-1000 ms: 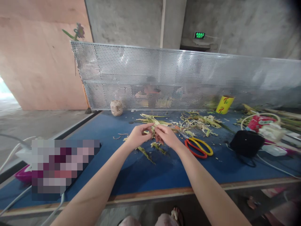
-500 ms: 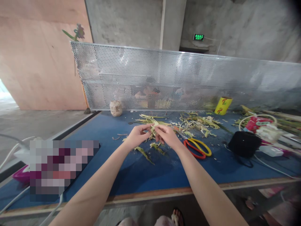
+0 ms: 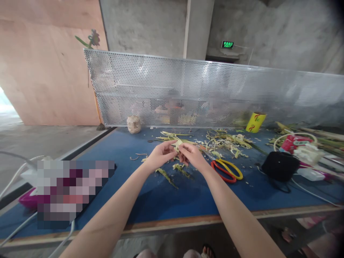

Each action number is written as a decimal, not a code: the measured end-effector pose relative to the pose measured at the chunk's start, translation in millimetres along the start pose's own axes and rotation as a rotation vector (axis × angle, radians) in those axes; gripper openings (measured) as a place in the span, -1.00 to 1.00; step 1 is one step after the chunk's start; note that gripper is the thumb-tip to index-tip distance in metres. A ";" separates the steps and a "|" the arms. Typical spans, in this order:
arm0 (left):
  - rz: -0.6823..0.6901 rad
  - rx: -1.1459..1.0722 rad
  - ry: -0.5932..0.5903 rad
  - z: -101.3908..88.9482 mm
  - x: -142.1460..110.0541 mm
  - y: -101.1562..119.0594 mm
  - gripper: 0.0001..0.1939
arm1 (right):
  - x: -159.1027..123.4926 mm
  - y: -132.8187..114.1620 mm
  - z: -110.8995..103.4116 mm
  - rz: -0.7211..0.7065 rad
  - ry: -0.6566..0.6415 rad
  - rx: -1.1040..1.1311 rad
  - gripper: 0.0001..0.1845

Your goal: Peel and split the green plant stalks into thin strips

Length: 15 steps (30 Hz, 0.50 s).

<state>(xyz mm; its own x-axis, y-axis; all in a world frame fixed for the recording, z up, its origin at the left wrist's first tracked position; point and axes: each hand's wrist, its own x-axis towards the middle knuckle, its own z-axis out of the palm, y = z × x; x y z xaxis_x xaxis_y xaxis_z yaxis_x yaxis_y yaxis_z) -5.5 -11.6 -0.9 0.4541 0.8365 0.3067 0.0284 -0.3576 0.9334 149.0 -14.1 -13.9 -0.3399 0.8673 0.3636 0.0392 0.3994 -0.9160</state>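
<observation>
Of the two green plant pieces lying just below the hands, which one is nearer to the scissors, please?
The right-hand piece. The left-hand piece looks longer and sits farther away.

soft daylight glares at the far left edge, shadows falling under the arms, wide-angle stretch bending the sides, upper right corner darkly blurred.

The flat blue tabletop carries pale green and cream plant strips, and scissors with one red and one yellow looped handle. The upright yellow cylindrical roll bears red markings; the silver-grey metal screen is patterned with rows of dark dots.
</observation>
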 end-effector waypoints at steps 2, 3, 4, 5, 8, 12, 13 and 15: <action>0.011 0.019 -0.007 -0.9 0.0 -1.1 -0.44 | -0.2 -1.0 -0.2 -0.008 0.011 0.023 -0.75; 0.016 0.023 -0.009 -1.3 0.0 -1.4 -0.43 | -0.4 -1.4 -0.4 -0.013 0.020 0.032 -0.76; 0.019 0.023 -0.012 -1.6 -0.1 -1.6 -0.42 | -0.4 -1.7 -0.6 -0.018 0.028 0.039 -0.76; 0.020 0.022 -0.020 -1.7 -0.2 -1.6 -0.42 | -0.3 -1.7 -0.7 -0.024 0.034 0.044 -0.77; 0.017 0.027 -0.059 -1.7 -1.4 -1.4 -0.42 | 0.5 -0.9 -0.5 -0.035 0.038 0.037 -0.77; -0.005 0.046 -0.082 -1.6 -3.0 -0.7 -0.40 | 2.2 1.7 -0.6 -0.032 0.030 0.018 -0.77; -0.014 0.049 -0.072 -1.5 -3.2 -0.3 -0.40 | 2.4 2.3 -0.7 -0.028 0.027 0.016 -0.77; -0.028 0.025 -0.029 -0.8 -3.0 0.6 -0.40 | 2.4 2.9 -1.0 -0.024 0.023 0.018 -0.77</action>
<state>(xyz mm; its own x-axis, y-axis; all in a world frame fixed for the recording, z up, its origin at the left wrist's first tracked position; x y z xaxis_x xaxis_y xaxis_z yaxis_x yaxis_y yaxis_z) -7.5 -14.0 -1.2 0.4781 0.8342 0.2748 0.0638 -0.3450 0.9364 149.2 -10.5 -15.5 -0.3191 0.8641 0.3892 0.0139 0.4149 -0.9098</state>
